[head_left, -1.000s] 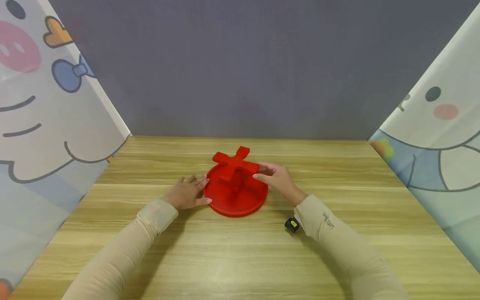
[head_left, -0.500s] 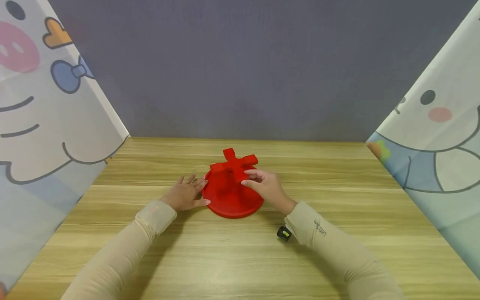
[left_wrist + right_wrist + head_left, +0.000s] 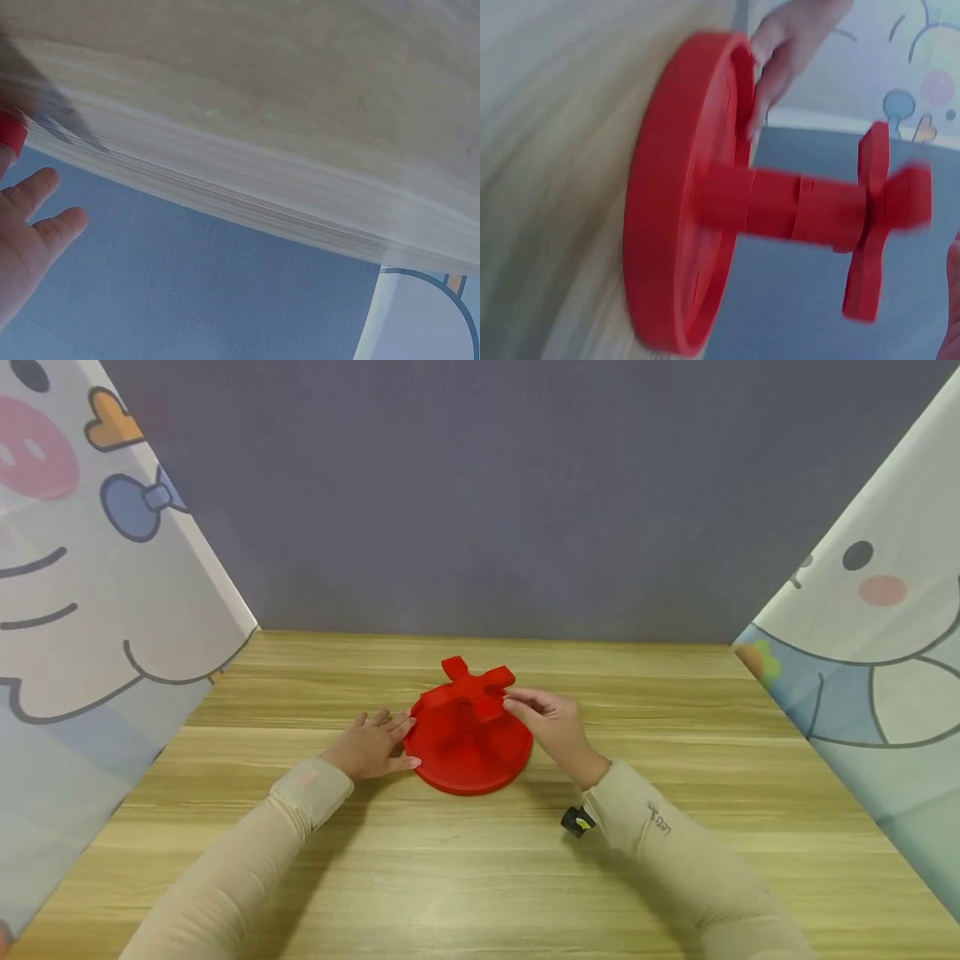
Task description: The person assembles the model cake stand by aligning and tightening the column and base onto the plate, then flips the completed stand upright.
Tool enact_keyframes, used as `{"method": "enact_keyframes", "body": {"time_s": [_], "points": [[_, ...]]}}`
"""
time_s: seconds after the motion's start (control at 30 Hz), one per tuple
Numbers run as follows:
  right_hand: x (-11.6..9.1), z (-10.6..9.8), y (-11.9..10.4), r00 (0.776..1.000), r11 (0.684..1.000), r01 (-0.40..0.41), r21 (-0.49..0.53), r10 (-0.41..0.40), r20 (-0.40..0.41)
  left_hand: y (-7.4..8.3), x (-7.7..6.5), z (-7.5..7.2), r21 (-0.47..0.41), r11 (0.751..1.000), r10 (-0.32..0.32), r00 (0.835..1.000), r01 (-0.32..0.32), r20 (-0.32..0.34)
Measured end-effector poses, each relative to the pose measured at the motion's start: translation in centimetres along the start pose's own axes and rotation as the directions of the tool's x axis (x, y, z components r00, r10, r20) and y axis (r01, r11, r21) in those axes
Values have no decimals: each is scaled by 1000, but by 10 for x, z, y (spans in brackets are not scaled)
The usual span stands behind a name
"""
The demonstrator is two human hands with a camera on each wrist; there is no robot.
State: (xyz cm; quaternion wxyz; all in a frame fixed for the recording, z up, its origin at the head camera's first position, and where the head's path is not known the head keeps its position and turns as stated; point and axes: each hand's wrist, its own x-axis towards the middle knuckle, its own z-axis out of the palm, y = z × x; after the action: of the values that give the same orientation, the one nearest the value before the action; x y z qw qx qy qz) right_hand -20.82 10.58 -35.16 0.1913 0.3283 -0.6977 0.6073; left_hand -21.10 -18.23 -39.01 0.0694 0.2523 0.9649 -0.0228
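A red round dish-like base (image 3: 468,772) stands on the table, with a red post (image 3: 780,202) rising from its middle. On top of the post sits a red cross-shaped handle (image 3: 471,687); one arm is blurred in the right wrist view. My left hand (image 3: 367,747) rests at the base's left rim, fingers spread and fingertips touching the edge. My right hand (image 3: 553,722) is at the handle's right side, thumb and forefinger close together beside an arm's end. In the right wrist view a small gap shows between that hand and the handle.
The wood-grain table (image 3: 450,877) runs back to a grey wall panel (image 3: 480,502). Cartoon-printed sheets (image 3: 127,643) hang at the left and right. A small black object with a yellow-green mark (image 3: 577,822) is at the right cuff.
The cross handle has turned about its post. My right hand moved in toward the middle with an arm, then back out to the right. My left hand stays at the rim.
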Motion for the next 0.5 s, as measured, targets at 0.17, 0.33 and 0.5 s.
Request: {"method": "enact_keyframes", "body": {"time_s": [0.17, 0.33, 0.5], "points": [[8, -8, 10, 998, 998, -40, -52, 37, -58, -2, 0, 0, -1, 1000, -4, 1000, 4, 3], [13, -13, 17, 985, 963, -162, -217, 169, 15, -1, 0, -1, -7, 1000, -6, 1000, 6, 5], [11, -13, 22, 931, 891, -270, -365, 338, 138, -1, -1, -1, -12, 1000, -6, 1000, 6, 3]]}}
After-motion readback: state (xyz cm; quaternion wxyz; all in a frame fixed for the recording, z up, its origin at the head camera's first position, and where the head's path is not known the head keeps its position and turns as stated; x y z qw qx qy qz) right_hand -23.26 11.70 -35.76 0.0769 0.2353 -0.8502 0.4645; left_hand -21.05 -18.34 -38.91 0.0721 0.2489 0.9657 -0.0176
